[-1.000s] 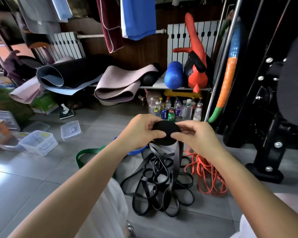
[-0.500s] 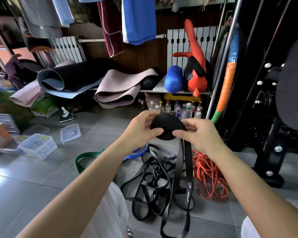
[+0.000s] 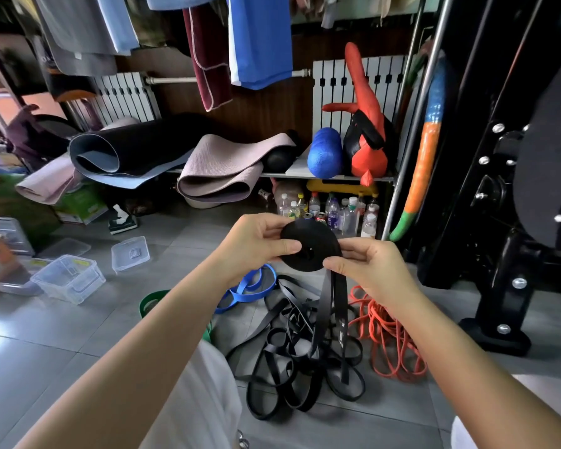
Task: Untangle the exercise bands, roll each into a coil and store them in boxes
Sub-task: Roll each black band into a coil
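I held the black coil (image 3: pixel 314 234) up in front of me, above the floor, with its flat face turned toward me. My left hand (image 3: pixel 253 247) gripped its left edge, thumb pressed on the face near the centre hole and the other fingers (image 3: pixel 271 225) curled round behind. My right hand (image 3: pixel 374 270) pinched the lower right edge, its fingers narrow, thumb on the front where the loose tail (image 3: pixel 326 306) of the band left the coil. That tail hung straight down in two strands into the tangle of black bands (image 3: pixel 282 367) on the grey tiled floor (image 3: pixel 46 351). Just right of the tangle lay a heap of orange band (image 3: pixel 386 335). A blue band (image 3: pixel 246 288) lay behind the tangle, below my left wrist, and a green band (image 3: pixel 149 303) showed beside my left forearm. Well off to the left stood a clear plastic box (image 3: pixel 68 280), and a clear lid (image 3: pixel 130 254) lay flat on the floor near it.
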